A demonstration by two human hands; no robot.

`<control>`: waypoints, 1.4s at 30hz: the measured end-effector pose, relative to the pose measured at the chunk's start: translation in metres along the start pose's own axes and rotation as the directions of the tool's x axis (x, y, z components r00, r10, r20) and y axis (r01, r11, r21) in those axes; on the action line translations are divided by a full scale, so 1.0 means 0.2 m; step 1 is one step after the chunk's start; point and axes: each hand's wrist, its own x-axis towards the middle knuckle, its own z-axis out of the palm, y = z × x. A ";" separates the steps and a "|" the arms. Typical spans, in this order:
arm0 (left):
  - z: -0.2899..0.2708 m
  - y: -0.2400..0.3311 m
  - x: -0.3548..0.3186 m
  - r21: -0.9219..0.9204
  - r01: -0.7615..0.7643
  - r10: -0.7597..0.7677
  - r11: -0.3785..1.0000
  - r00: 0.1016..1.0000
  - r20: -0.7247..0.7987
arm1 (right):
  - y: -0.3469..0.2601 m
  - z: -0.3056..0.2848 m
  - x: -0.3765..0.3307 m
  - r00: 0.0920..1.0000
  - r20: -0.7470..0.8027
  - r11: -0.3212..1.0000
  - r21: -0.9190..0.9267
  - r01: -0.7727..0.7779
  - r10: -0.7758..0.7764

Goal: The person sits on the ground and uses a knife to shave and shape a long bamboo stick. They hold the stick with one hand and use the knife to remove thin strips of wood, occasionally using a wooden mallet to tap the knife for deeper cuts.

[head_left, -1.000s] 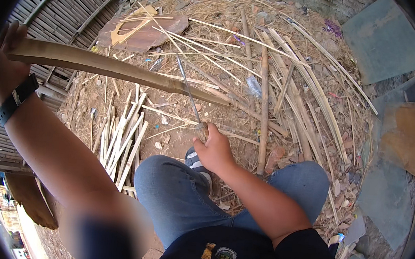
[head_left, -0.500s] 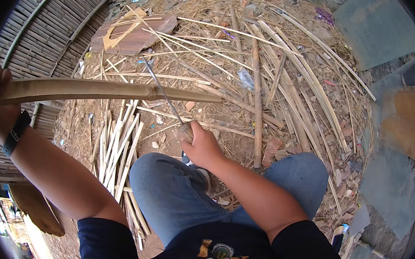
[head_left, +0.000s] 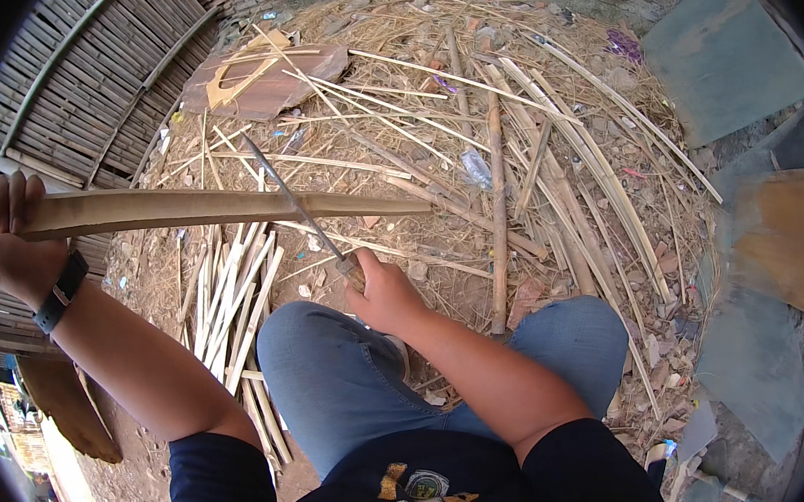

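- The strip (head_left: 164,207) could twist or slip, since the left hand (head_left: 21,239) has it only by one end, with the fingers partly uncurled and the thumb spread away.
- The knife (head_left: 298,204) crosses the strip beyond its middle; I cannot tell whether the edge touches it. A glancing stroke could skid along the wood toward the left fingers.
- The left knee (head_left: 334,351) is near the knife's handle, so a stroke pulled back too far could bring the blade to the leg.
- The strip's far tip lies over the littered floor (head_left: 140,458); whether anything supports it there is unclear. If nothing does, the strip could bounce under pressure.
- The left arm reaches far out to the left, palm turned up, a band (head_left: 62,291) on the wrist.
- The right hand (head_left: 383,293) is closed around the handle, its forearm slanting in over the lap and the blade pointing up and left.
- Loose sticks (head_left: 232,302) lie below the strip, beside the left knee.
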 end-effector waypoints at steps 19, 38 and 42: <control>0.24 0.04 -0.12 -0.128 0.037 -0.018 0.991 0.989 0.150 | 0.04 -0.19 0.01 1.000 -0.028 0.999 -0.037 0.005 -0.006; 0.04 0.26 -0.41 -0.359 0.061 0.060 0.931 0.947 0.317 | 0.03 -0.13 -0.05 0.993 0.115 0.997 -0.073 0.012 -0.004; 0.09 0.25 -0.40 -0.274 0.015 0.058 0.962 0.965 0.257 | 0.06 -0.09 -0.06 0.992 0.128 0.998 -0.052 0.031 -0.024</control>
